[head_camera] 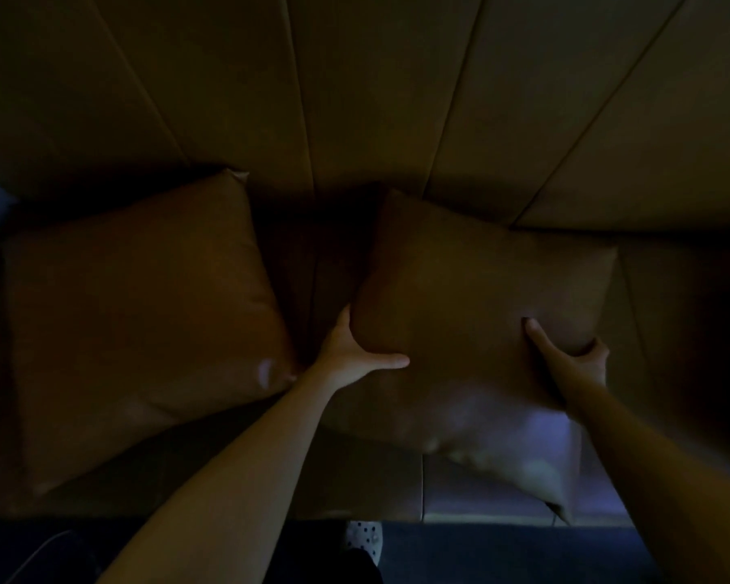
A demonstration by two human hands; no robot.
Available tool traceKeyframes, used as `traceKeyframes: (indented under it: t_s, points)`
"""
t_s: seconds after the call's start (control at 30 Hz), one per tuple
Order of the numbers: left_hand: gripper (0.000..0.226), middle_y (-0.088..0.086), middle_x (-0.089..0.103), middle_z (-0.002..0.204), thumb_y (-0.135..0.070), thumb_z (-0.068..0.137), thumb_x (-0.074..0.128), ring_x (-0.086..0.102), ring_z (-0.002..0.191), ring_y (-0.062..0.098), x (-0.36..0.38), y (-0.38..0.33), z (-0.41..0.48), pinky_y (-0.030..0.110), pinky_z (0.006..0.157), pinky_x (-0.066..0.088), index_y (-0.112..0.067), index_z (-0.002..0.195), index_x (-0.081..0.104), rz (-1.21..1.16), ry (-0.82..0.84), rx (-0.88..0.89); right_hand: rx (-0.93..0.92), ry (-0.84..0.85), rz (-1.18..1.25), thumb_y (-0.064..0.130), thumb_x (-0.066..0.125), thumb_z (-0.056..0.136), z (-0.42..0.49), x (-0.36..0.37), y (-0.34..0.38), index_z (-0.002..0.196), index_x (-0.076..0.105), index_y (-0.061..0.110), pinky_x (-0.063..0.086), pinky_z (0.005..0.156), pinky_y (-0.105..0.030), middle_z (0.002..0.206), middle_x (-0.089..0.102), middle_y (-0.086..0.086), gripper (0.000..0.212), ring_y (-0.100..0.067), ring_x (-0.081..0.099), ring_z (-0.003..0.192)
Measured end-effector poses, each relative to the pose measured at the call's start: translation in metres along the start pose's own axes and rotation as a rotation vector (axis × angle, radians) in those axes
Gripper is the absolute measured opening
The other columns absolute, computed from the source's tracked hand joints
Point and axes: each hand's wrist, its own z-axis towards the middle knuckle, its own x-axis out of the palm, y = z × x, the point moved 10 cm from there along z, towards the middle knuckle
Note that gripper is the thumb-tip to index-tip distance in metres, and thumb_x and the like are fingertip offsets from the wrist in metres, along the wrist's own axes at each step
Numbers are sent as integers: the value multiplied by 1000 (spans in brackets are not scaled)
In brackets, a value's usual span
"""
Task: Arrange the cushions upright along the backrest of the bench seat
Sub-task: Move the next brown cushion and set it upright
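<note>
Both hands grip the right cushion (481, 297), which is tilted and lifted partly off the bench seat (355, 478), its upper corner close to the backrest (376, 99). The left hand (355, 356) clasps the cushion's left edge, thumb across the front and fingers tucked out of sight behind. The right hand (574, 360) pinches the lower right edge, thumb on the face, fingers curled around the rim. The left cushion (140, 314) already leans near the backrest, just beside the held one, a dark gap between them. The step in hand looks like standing the second cushion up; next it probably needs squaring, its base set on the surface and its back pushed against the backrest
</note>
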Motion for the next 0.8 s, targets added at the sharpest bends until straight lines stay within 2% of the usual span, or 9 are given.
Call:
traceKeyframes:
  t_s: [0.17, 0.3, 0.37, 0.5, 0.67, 0.73, 0.8]
  points:
    - [155, -1, 13, 162, -69, 29, 84, 21, 147, 31, 2, 6, -1, 57, 114, 27, -39, 154, -3, 75, 31, -58, 28, 7, -30, 58, 83, 56, 3, 2, -4, 151, 20, 19, 35, 111, -54, 154, 35, -14, 120, -38, 38, 138]
    - [136, 2, 4, 163, -60, 53, 84, 14, 149, 33, 1, 2, -14, 57, 115, 23, -37, 154, -5, 54, -24, -37, 7, -30, -87, 71, 79, 43, -8, -1, 8, 148, 31, 18, 38, 109, -54, 148, 44, -14, 127, -38, 44, 133]
    - [125, 2, 3, 164, -59, 63, 79, 13, 149, 32, 1, -2, -22, 55, 116, 23, -36, 155, -3, 29, -27, -24, -33, -33, -139, 76, 75, 39, -12, -2, 15, 143, 37, 22, 40, 106, -56, 143, 48, -12, 123, -37, 47, 130]
    - [109, 3, 9, 164, -54, 75, 73, 17, 148, 30, -10, -20, -38, 49, 114, 23, -32, 156, 4, 29, -29, 17, -113, -16, -173, 72, 69, 57, -37, 1, 36, 146, 33, 24, 36, 107, -60, 147, 43, -15, 107, -40, 45, 131]
    - [98, 5, 15, 162, -50, 82, 68, 22, 147, 30, -14, -62, -52, 45, 113, 27, -27, 156, 8, 56, -29, 87, -127, 7, -110, 50, 68, 81, -68, -3, 63, 149, 32, 22, 49, 98, -45, 151, 39, -13, 82, -36, 49, 129]
    - [93, 6, 16, 162, -48, 84, 67, 24, 146, 30, -6, -83, -57, 45, 112, 28, -26, 156, 11, 37, -43, 124, -159, 25, -114, 46, 66, 85, -70, -8, 72, 150, 31, 20, 47, 93, -40, 153, 36, -12, 78, -34, 47, 131]
    - [90, 6, 14, 162, -47, 85, 65, 23, 147, 30, 6, -99, -65, 45, 112, 29, -26, 156, 14, 61, -53, 161, -176, 32, -105, 45, 65, 85, -70, -18, 77, 150, 31, 20, 46, 97, -41, 154, 35, -10, 77, -33, 43, 135]
